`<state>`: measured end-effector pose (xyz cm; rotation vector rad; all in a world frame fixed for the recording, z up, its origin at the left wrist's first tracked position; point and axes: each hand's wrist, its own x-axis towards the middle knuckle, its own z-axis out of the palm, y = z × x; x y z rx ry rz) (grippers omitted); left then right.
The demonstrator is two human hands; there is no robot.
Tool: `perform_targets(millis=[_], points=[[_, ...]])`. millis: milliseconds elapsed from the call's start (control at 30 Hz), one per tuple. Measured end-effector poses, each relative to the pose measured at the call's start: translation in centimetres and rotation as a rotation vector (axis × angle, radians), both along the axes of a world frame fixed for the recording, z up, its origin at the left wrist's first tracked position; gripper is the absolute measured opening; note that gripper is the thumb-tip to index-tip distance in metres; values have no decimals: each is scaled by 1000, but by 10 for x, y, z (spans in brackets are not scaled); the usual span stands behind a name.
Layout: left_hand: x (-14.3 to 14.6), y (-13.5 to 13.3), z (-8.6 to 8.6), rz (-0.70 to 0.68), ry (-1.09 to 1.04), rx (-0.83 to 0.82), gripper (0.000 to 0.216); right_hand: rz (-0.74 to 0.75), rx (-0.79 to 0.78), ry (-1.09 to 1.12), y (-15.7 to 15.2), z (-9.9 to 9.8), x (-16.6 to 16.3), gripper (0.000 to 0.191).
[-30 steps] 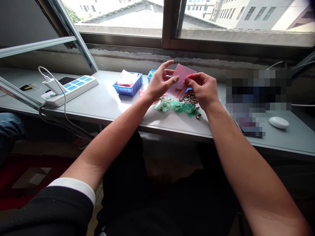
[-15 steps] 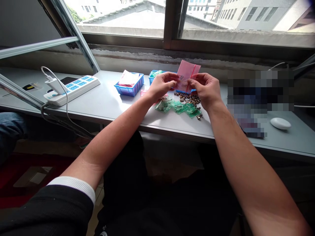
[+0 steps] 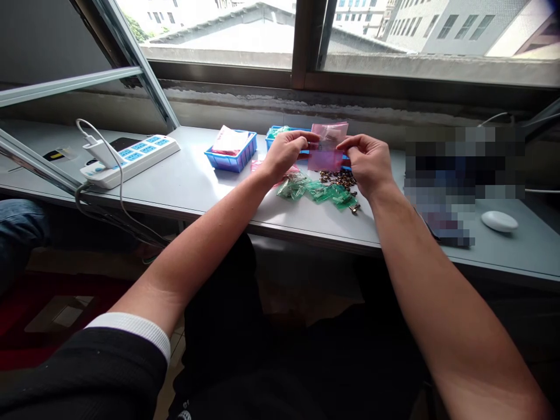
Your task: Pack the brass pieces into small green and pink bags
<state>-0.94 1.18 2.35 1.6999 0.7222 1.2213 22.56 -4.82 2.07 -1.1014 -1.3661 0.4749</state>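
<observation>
Both hands hold a small pink plastic bag (image 3: 327,147) above the grey desk (image 3: 196,186). My left hand (image 3: 284,154) pinches its left edge and my right hand (image 3: 367,160) pinches its right edge, fingers closed. Under the bag lies a pile of small dark metal parts (image 3: 339,178). In front of that pile lie several small green bags (image 3: 321,191). A few pink bags (image 3: 258,166) show beside my left wrist.
A blue tray with pink bags (image 3: 231,149) and a second blue tray (image 3: 280,134) stand at the back. A white power strip (image 3: 131,157) with a charger lies at left, a white mouse (image 3: 499,220) at right. The window sill runs behind.
The pink bag has come down from a raised, tilted pose to a level one, held at both edges. My left hand, open a second ago, has closed on the bag.
</observation>
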Motion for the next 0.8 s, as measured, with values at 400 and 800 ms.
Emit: perform_targets(millis=[400,800], points=[[0,6,-4,36,15,90,63,-15,-86,62,0,1,-4,40],[-1,17,-12,18,26,221,37,-138,63,-104,-1,-1,-2,24]])
